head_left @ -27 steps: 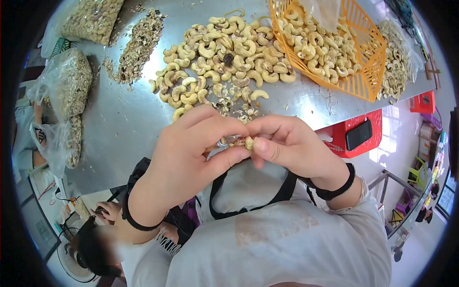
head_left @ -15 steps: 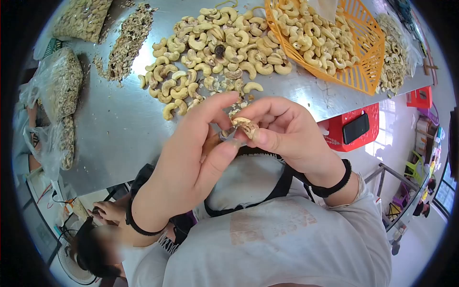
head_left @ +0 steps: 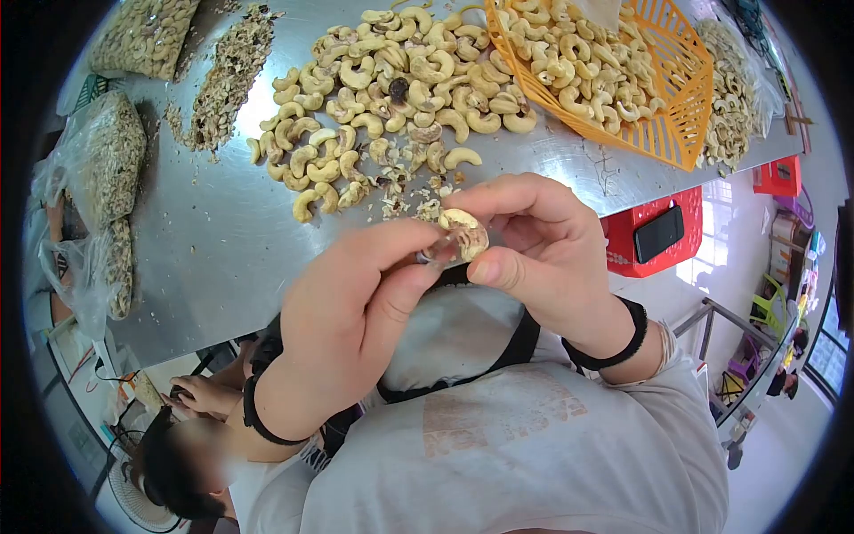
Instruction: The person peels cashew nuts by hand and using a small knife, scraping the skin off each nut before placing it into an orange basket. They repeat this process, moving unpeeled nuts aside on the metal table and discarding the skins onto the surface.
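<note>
A curved cashew nut [head_left: 468, 235], pale with brown skin patches, is pinched between the thumb and fingers of my right hand [head_left: 538, 236]. My left hand [head_left: 356, 289] is closed beside it, gripping a small shiny metal tool [head_left: 431, 257] mostly hidden by the fingers. The tool's tip is at the nut's left side; whether it touches cannot be made out. Just beyond my hands, pale skin scraps [head_left: 396, 182] lie on the metal table [head_left: 209, 258]. Behind them spreads a heap of cashew nuts [head_left: 391, 76] with one dark piece [head_left: 398, 89] among them.
An orange basket [head_left: 689, 116] of cashews stands at the back right, near more nuts [head_left: 725, 89]. Bags of nuts and scraps [head_left: 116, 160] line the left, beside a scrap pile [head_left: 227, 89]. A phone [head_left: 658, 234] rests on a red stool [head_left: 623, 254]. Another person [head_left: 191, 445] sits lower left.
The cashew nut has turned more upright in my right fingers. My left hand has shifted slightly left and its fingers have curled in. The view has moved slightly.
</note>
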Motion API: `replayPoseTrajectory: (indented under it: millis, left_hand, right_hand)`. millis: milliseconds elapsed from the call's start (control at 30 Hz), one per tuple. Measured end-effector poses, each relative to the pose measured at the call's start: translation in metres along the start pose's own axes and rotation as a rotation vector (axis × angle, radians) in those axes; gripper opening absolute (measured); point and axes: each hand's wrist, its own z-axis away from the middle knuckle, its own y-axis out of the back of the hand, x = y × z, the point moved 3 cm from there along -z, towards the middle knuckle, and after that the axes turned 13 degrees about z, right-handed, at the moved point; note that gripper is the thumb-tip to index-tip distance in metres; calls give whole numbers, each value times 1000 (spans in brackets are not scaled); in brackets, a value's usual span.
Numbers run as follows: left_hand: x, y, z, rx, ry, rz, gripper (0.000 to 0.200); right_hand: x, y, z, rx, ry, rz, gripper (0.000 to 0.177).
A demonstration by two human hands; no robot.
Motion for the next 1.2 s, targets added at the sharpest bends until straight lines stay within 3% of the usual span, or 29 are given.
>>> replayPoseTrajectory:
  millis: [67,200,267,300,367,600,867,1000,1067,1200]
  left_hand:
    - [8,0,-3,-6,-267,-259,25]
    - [7,0,-1,23,-245,-256,30]
    - [3,-2,-1,56,-151,24,35]
    - [5,-2,-1,57,-151,24,35]
    - [8,-4,-2,-43,-101,-30,39]
    - [6,-5,1,-61,9,168,40]
    - [8,-8,1,57,-143,-51,42]
    - [8,-9,-1,97,-129,-125,43]
    - [6,-9,-3,126,-298,-214,43]
    - [4,-10,-6,178,-426,-255,43]
  right_hand:
    - [-1,1,0,-11,128,125,30]
    - [-4,0,0,7,135,136,31]
    - [-5,1,-1,11,148,132,29]
    - [-5,0,0,11,149,133,29]
    - [-4,-1,1,5,141,114,29]
    - [-2,-4,2,3,153,22,27]
    - [-3,-11,2,82,211,-7,26]
    - [1,-14,3,147,196,33,26]
    - [2,-15,3,199,211,0,27]
    - [5,-17,2,227,190,5,26]
